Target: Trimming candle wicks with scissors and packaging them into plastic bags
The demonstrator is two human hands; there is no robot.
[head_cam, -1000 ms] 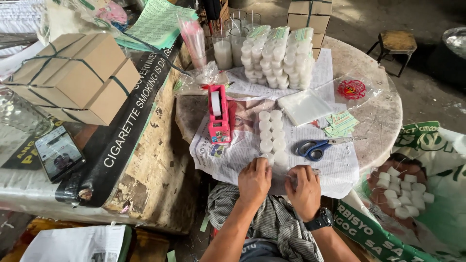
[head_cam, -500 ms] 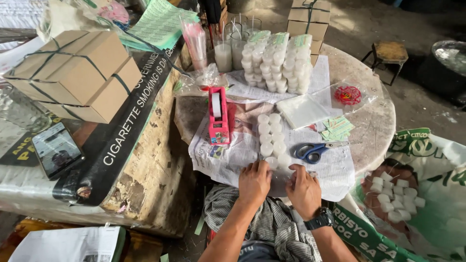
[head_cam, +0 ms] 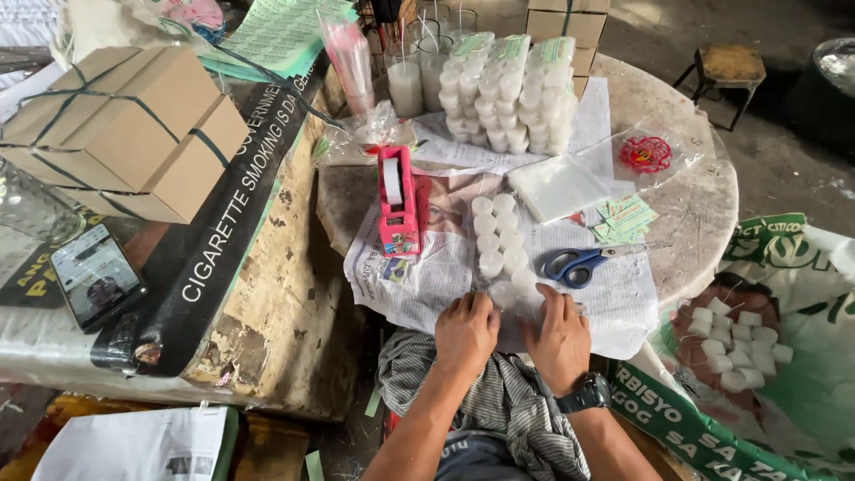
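Note:
Two rows of small white round candles (head_cam: 497,237) lie inside a clear plastic bag on newspaper (head_cam: 419,276) on a round stone table. My left hand (head_cam: 466,332) and my right hand (head_cam: 559,337) grip the near open end of that bag, side by side at the table's front edge. A black watch sits on my right wrist. A pink tape dispenser (head_cam: 398,202) stands just left of the candle rows. Blue-handled scissors (head_cam: 579,263) lie to the right of them.
Bagged stacks of white candles (head_cam: 508,93) and glass candles stand at the back. Flat plastic bags (head_cam: 558,185), green labels (head_cam: 625,219) and a red rubber-band pack (head_cam: 645,154) lie right. Strapped cardboard boxes (head_cam: 120,125) and a phone (head_cam: 94,274) lie left. A sack of loose candles (head_cam: 739,343) sits lower right.
My hands have shifted a little on the bag's end, the right one coming closer to the candles. The view moved slightly.

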